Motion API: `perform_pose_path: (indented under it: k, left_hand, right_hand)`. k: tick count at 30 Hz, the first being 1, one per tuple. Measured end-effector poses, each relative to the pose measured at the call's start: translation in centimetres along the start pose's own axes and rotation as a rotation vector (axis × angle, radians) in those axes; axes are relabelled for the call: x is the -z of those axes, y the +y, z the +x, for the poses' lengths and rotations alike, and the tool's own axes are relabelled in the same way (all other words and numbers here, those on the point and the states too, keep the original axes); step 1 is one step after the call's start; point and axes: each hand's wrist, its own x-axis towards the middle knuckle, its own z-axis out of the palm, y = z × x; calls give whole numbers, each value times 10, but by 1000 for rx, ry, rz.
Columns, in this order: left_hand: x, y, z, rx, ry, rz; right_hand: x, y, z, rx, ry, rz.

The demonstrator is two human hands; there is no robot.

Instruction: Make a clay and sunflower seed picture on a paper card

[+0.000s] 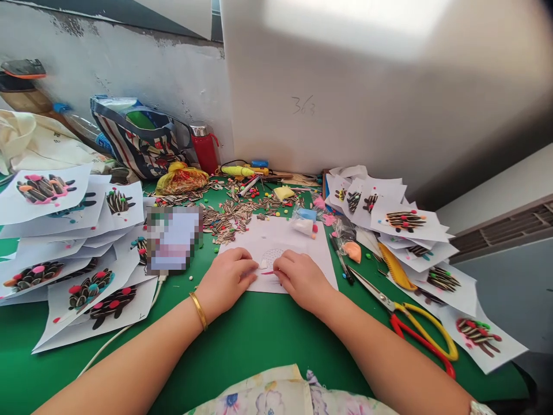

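Observation:
A white sheet of paper (233, 241) lies in front of me, with a round patterned drawing (273, 253) on it partly covered by my fingers. My left hand (231, 271) rests at the sheet's left edge, fingers curled and pressed together; what they may hold is hidden. On the drawing, my right hand (302, 279) is closed in a pinch, its fingertips hiding whatever is between them. Between the two hands are a thin pinkish-red strip (268, 272) and a small white piece (264, 264). A small bag of white clay (303, 226) sits on the sheet's upper right.
Sunflower seeds (228, 222) are scattered behind the sheet. Seed-decorated cards are piled at left (95, 288) and right (408, 222). A phone (173, 239) stands left. Scissors (406, 314), a pen (341, 259) and a yellow comb-like tool (395, 268) lie right. A red bottle (204, 151) stands behind.

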Motion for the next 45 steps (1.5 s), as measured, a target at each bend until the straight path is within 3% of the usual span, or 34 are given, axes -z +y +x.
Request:
perform_pose_path:
  k: [7, 19, 45]
  left_hand:
    - [1, 0, 3, 49, -21, -36]
    - [1, -1, 2, 30, -9, -34]
    - [2, -1, 1, 9, -10, -25]
  right_hand:
    - [-8, -5, 8, 45, 40, -218]
    - [-13, -7, 11, 91, 65, -275]
    - [-9, 5, 10, 26, 52, -144]
